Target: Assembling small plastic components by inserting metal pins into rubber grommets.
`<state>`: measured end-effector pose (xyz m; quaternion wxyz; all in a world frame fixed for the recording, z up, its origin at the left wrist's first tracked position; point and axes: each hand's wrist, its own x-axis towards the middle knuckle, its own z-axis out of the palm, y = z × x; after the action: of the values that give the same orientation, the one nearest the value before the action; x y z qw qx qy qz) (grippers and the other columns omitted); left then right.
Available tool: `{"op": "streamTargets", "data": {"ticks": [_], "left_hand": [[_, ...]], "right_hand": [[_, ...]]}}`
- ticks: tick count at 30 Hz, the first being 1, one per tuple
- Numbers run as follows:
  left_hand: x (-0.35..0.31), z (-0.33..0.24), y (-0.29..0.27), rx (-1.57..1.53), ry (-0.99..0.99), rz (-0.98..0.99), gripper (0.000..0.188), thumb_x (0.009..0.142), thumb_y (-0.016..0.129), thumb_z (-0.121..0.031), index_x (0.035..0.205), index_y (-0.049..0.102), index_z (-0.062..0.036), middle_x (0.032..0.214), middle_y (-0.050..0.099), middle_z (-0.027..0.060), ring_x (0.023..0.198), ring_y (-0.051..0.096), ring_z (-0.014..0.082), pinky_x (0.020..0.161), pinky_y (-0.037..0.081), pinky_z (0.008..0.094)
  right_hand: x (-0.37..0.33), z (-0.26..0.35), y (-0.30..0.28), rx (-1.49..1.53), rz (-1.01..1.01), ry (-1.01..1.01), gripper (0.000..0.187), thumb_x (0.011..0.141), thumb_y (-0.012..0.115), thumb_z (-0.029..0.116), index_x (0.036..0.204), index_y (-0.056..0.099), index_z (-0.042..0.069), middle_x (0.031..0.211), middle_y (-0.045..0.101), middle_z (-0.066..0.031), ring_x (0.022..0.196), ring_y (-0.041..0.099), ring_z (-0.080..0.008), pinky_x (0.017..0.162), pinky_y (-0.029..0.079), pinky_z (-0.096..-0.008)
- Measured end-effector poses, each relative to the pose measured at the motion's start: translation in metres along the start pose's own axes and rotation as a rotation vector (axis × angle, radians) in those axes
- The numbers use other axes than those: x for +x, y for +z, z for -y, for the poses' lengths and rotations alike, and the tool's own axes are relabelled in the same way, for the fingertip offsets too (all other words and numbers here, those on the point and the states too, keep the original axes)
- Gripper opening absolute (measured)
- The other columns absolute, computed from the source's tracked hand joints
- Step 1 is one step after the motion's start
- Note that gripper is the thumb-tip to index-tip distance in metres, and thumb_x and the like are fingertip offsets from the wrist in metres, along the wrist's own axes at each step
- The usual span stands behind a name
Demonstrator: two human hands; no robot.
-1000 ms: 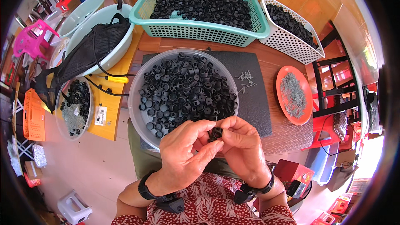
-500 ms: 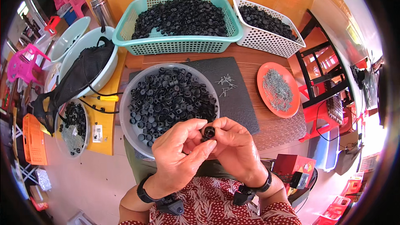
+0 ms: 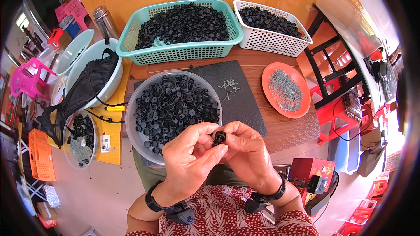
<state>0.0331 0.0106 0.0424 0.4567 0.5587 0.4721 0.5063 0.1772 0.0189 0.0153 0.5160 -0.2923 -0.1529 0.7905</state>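
Note:
Between the fingertips of both hands sits a small round black plastic part [image 3: 219, 137] with a hollow centre. My left hand [image 3: 192, 155] pinches it from the left, thumb and forefinger closed. From the other side my right hand [image 3: 246, 153] grips it with thumb and forefinger. Just beyond my left hand, a translucent tub [image 3: 130, 118] holds many loose black parts [image 3: 175, 105]. A dark mat [image 3: 245, 100] lies under the tub's right side, with several small metal pins or screws [image 3: 229, 88] on it. An orange plate [image 3: 267, 81] heaped with similar metal pieces stands to the right.
At the back stand a green basket [image 3: 183, 52] and a white basket [image 3: 271, 46], both filled with black parts. On the left are a pale basin [image 3: 114, 76] with a black mesh bag [image 3: 89, 78], a yellow-handled tool [image 3: 115, 108] and a clear bowl [image 3: 80, 166]. A red box [image 3: 310, 172] is at right.
The view has shifted slightly, so the table things appear a little lower and further left. Both hands keep hold of the black part, which seems turned slightly.

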Motion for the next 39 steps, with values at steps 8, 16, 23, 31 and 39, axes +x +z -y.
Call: {"op": "streamTargets", "data": {"ticks": [8,16,23,31,39], "left_hand": [[0.000,0.009,0.000,0.015,0.098,-0.028,0.030,0.074,0.071,0.001,0.102,0.060,0.0014,0.070,0.059,-0.0006,0.056,0.048,0.0006,0.050,0.041,0.0167],[0.000,0.012,-0.002,-0.012,0.093,-0.042,0.031,0.073,0.071,0.001,0.102,0.060,0.0014,0.068,0.058,-0.0002,0.055,0.048,0.0010,0.049,0.040,0.0171],[0.001,0.016,-0.004,-0.005,0.091,-0.048,0.030,0.073,0.071,0.002,0.101,0.060,0.0020,0.068,0.058,0.0001,0.053,0.047,0.0012,0.047,0.040,0.0171],[0.000,0.016,-0.005,0.017,0.082,-0.052,0.031,0.072,0.071,0.001,0.101,0.060,0.0021,0.068,0.057,0.0011,0.053,0.048,0.0025,0.047,0.041,0.0184],[0.000,0.019,-0.008,0.172,0.196,-0.028,0.033,0.067,0.076,-0.001,0.097,0.063,0.0007,0.068,0.055,0.0054,0.056,0.052,0.0114,0.049,0.043,0.0238]], "right_hand": [[0.002,-0.002,-0.002,0.009,0.011,0.021,0.010,0.086,0.061,0.007,0.095,0.058,0.003,0.081,0.059,-0.0034,0.071,0.057,-0.0129,0.068,0.047,-0.0268],[0.005,-0.006,-0.003,-0.003,0.021,0.010,0.009,0.086,0.060,0.007,0.095,0.058,0.003,0.082,0.059,-0.0035,0.071,0.057,-0.0125,0.068,0.047,-0.0261],[0.007,-0.009,-0.004,0.001,0.022,0.007,0.010,0.086,0.061,0.007,0.095,0.058,0.003,0.082,0.060,-0.0035,0.071,0.057,-0.0120,0.068,0.048,-0.0259],[0.006,-0.009,-0.002,-0.059,0.011,-0.039,0.012,0.086,0.060,0.004,0.097,0.059,0.002,0.086,0.061,-0.0048,0.074,0.058,-0.0115,0.068,0.048,-0.0253],[0.005,-0.008,-0.004,-0.170,0.027,-0.112,0.016,0.083,0.060,-0.004,0.099,0.062,0.000,0.090,0.061,-0.0049,0.078,0.058,-0.0114,0.069,0.049,-0.0238]]}}
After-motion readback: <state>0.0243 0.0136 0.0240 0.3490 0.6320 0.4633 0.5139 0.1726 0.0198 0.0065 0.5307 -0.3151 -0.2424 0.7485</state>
